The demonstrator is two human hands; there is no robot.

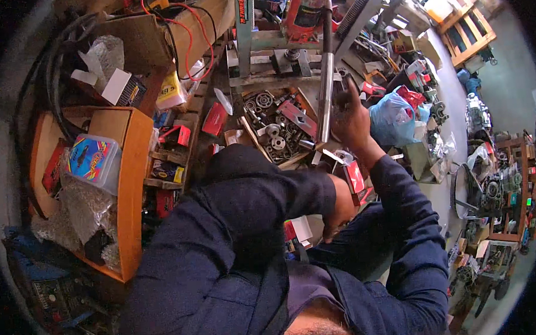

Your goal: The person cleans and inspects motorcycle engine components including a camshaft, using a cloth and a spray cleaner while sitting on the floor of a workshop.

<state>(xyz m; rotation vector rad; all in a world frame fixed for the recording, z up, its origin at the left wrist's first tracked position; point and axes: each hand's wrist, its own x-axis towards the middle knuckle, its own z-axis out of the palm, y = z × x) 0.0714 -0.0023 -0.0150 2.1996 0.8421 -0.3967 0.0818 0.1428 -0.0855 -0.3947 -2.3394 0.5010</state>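
Note:
My right hand [352, 123] is raised beside a long steel bar [326, 94]; one finger stretches upward, and the others reach toward the bar. Whether they touch it is hard to tell. The bar slants up past a red bottle jack [304, 14], its lower part shiny and its upper part darker. My left hand [341, 205] hangs past my bent knee, fingers drooping down near my other thigh, with nothing visible in them. Close by lies a red and white box [354, 178]. Beyond the knee, a wooden tray of gears and bearings [273, 128] holds a flat reddish metal piece [297, 118].
A grey-green press frame [244, 32] rises at the far side. On the left stands an orange wooden box [136, 174] holding a clear plastic case [92, 161] and bubble wrap. Blue plastic bags [393, 118] and loose machine parts crowd the right. A wooden pallet [470, 32] stands far right.

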